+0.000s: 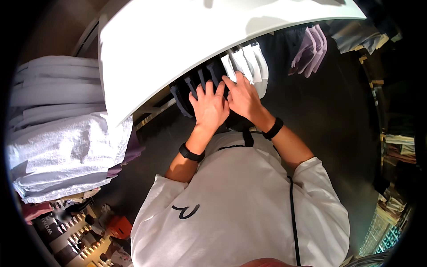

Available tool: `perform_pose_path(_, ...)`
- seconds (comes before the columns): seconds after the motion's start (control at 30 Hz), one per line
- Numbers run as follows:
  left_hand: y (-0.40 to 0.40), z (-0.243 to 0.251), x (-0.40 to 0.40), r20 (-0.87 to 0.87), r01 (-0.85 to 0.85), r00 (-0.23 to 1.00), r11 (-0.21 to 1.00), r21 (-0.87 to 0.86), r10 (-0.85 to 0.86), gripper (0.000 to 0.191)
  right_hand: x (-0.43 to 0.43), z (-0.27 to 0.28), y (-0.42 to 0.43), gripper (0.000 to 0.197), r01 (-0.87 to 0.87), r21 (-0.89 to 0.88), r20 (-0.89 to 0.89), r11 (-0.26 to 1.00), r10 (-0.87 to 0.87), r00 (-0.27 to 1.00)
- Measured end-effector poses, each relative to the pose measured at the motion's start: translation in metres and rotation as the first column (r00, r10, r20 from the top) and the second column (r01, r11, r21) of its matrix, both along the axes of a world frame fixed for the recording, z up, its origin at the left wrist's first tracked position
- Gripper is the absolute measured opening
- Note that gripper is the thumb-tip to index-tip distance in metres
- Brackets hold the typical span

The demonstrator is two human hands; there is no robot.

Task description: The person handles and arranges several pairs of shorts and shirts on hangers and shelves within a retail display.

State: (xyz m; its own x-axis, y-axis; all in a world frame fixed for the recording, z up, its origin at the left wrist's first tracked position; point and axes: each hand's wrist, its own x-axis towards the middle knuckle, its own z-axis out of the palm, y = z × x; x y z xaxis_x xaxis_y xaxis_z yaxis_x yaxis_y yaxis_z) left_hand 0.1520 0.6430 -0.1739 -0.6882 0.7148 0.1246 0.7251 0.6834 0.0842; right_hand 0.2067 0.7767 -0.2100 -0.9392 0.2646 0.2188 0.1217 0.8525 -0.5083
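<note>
Dark navy garments [180,101] hang in a row beneath the white shelf edge, next to several white garments [261,71]. My left hand [210,106] lies palm down with fingers apart, its fingertips touching the dark garments. Close beside it, my right hand [243,95] reaches to where the dark and white garments meet. Its fingertips rest at the nearest white garment, and whether they pinch the cloth is hidden. Each wrist wears a black band. The tops of the garments disappear under the shelf.
A white shelf [186,36] juts out above the garments. Folded pale clothes [63,90] are stacked at the left, with draped light fabric [76,147] below. Lilac garments [312,50] hang farther right. Dark floor [320,106] shows beyond; people [116,253] appear at lower left.
</note>
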Motion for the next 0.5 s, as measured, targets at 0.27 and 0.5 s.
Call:
perform_pose_path(0.27,0.004,-0.001,0.003,-0.143,-0.03,0.989,0.999,0.021,0.033,0.059,-0.005,0.008,0.0,0.036,0.021,-0.033,-0.117,0.999,-0.025,0.993)
perform_pose_path(0.5,0.016,0.02,-0.014,0.085,-0.089,0.992,0.994,-0.058,0.094,0.036,-0.002,0.007,0.017,0.019,0.056,0.086,-0.084,0.995,-0.048,0.995)
